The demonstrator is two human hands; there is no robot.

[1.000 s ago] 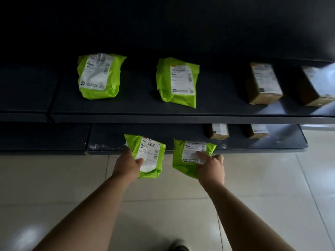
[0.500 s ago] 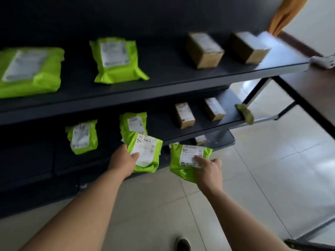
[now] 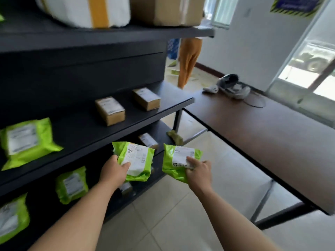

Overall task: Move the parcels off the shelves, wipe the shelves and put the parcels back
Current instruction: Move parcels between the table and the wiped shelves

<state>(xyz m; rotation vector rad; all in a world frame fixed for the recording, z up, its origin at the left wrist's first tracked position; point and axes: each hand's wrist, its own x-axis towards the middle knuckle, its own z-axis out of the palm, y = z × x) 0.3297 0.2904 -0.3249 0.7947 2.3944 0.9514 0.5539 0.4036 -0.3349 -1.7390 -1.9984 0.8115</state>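
Dark shelves [image 3: 79,125], brown table [image 3: 272,138] beyond their right end. Left hand [image 3: 113,172] grips left parcel [image 3: 136,158], right hand [image 3: 198,172] pinches right parcel [image 3: 176,160], both held off the shelf edge. Risk: slick bags slipping from loose thumb holds.

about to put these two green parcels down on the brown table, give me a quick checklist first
1. Grip of the left hand on the left green parcel: ok, thumb across its label.
2. Grip of the right hand on the right green parcel: ok, thumb on its label.
3. Bare spot on the table: ok; the headset lies at the far end.
4. Wiping cloth in sight: ok, at a shelf's right end.
5. Shelves emptied: not ok; brown boxes and shelved green parcels sit there.
6. Lowest shelf cleared: cannot tell, it is dark and partly hidden.
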